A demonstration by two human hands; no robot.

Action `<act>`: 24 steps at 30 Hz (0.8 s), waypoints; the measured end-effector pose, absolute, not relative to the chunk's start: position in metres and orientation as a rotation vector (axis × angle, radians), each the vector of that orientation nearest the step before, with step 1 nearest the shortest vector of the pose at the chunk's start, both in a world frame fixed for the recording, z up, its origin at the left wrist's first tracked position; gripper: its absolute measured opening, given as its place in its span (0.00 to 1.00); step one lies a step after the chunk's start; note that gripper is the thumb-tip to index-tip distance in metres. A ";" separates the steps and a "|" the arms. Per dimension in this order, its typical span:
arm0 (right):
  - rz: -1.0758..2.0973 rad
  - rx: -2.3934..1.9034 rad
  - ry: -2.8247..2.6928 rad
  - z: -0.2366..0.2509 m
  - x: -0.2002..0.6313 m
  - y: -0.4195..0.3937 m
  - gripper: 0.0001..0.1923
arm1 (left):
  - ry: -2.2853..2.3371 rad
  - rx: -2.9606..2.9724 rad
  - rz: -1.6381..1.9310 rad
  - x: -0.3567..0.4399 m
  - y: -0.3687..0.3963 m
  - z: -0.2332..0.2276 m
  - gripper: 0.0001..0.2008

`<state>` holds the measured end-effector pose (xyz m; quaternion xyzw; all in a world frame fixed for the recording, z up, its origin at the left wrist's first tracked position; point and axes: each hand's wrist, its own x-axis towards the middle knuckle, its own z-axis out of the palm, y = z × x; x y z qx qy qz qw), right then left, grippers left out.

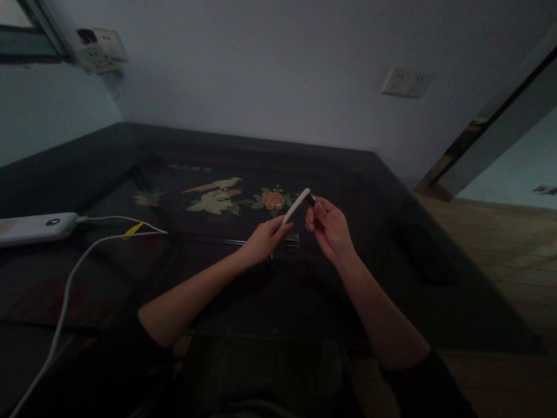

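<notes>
Over the middle of the dark table, my left hand (265, 240) is closed round the lower part of a slim white stick-like object (298, 205). This object slants up and to the right, with its rounded top end free of the left fingers. My right hand (329, 227) is closed in a pinch on a small dark piece (312, 200) beside that top end. Whether the dark piece is joined to the white object, I cannot tell in the dim light.
The dark glossy table (230, 284) bears a bird-and-flower picture (273, 200). A white power bank (19, 232) lies at the left, with a white cable (68, 286) running off the front edge. A dark flat object (424, 252) lies at the right. Wall sockets (406, 83) are behind.
</notes>
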<state>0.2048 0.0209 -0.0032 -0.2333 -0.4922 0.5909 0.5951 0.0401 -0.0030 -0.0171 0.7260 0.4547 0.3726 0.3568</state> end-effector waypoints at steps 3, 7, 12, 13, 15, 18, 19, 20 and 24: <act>1.381 -0.549 -1.143 -0.003 0.204 0.021 0.21 | 1.184 1.891 0.966 0.039 -0.001 -0.019 0.14; 1.385 -0.562 -1.119 -0.002 0.204 0.020 0.22 | 1.173 1.876 0.958 0.039 -0.002 -0.018 0.13; 1.370 -0.570 -1.124 -0.001 0.204 0.019 0.22 | 1.136 1.869 0.928 0.041 -0.007 -0.017 0.13; 1.369 -0.568 -1.131 0.000 0.205 0.019 0.22 | 1.126 1.871 0.924 0.042 -0.008 -0.017 0.14; 1.368 -0.568 -1.141 0.000 0.205 0.019 0.22 | 1.098 1.877 0.917 0.043 -0.009 -0.016 0.14; 1.361 -0.576 -1.141 0.001 0.205 0.018 0.22 | 1.043 1.884 0.901 0.044 -0.012 -0.016 0.15; 1.362 -0.579 -1.140 0.001 0.205 0.017 0.22 | 1.026 1.884 0.890 0.044 -0.013 -0.015 0.14; 1.365 -0.580 -1.140 0.002 0.205 0.017 0.23 | 1.011 1.882 0.880 0.044 -0.014 -0.015 0.14; 1.381 -0.582 -1.145 0.002 0.205 0.017 0.23 | 0.965 1.846 0.844 0.046 -0.017 -0.012 0.15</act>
